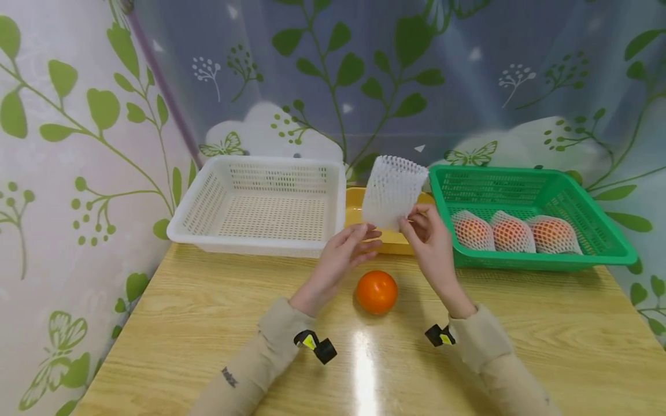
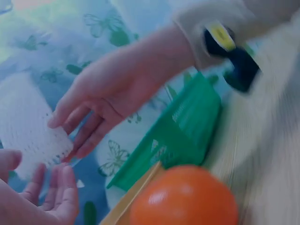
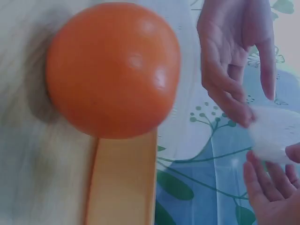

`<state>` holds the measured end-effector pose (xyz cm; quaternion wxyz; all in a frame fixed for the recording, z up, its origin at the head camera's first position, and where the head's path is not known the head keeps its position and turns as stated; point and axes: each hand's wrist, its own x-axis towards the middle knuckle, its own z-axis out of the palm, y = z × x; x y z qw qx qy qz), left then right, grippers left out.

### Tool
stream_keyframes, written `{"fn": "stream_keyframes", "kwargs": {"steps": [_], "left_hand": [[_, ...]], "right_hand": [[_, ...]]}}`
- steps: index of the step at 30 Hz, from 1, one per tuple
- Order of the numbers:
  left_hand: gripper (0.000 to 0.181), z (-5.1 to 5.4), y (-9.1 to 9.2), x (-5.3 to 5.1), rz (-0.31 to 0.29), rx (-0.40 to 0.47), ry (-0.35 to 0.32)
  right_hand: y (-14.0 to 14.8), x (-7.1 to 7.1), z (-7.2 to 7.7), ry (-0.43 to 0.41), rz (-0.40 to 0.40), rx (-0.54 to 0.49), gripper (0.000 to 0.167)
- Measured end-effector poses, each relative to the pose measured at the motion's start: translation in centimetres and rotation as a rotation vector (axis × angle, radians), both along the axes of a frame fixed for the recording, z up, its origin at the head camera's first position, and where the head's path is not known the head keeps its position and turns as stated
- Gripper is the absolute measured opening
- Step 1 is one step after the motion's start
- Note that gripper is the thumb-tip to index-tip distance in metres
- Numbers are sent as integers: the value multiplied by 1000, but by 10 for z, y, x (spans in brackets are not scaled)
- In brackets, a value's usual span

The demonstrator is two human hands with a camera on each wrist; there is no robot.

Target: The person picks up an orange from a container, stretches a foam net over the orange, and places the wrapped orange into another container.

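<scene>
My right hand [image 1: 430, 242] pinches the lower edge of a white foam fruit net [image 1: 394, 190] between thumb and fingers. The flat net stands up above the hands. On the other side my left hand [image 1: 343, 254] has its fingers loosely extended near the net's lower left corner. In the right wrist view, a fingertip of the left hand [image 3: 227, 61] meets the net [image 3: 276, 133], while its thumb stays apart. A smooth, round orange fruit [image 1: 377, 292] sits bare on the table between the wrists.
A white basket [image 1: 255, 245] stands at back left. At back right, a green basket [image 1: 525, 260] holds three netted fruits [image 1: 512, 232]. Between them is a yellow tray [image 1: 398, 245], partly hidden by hands and net. A patterned curtain [image 1: 322, 75] hangs behind the wooden table [image 1: 182, 323].
</scene>
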<state>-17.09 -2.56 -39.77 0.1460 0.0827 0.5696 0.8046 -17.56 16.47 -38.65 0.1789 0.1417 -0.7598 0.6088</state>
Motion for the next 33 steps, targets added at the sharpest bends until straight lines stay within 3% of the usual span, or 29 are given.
{"fn": "stream_keyframes", "kwargs": {"steps": [5,9,15,23,27,33], "left_hand": [[42,0,2,-2,67,185,-143],[45,-1,1,-3,82,256,-164],[47,1,2,-6,97,320,-192],[44,1,3,-8,120,301,-226],[42,1,4,-8,69,300,-236],[42,-4,13,-2,-119,192,-165]], "right_hand": [[-2,6,-8,32,-6,93,20],[-4,11,-12,51,23,123,22],[-6,15,-14,59,39,130,20],[-3,17,-18,25,102,176,17],[-2,18,-17,-94,171,82,25],[-4,25,-17,-410,264,-16,49]]}}
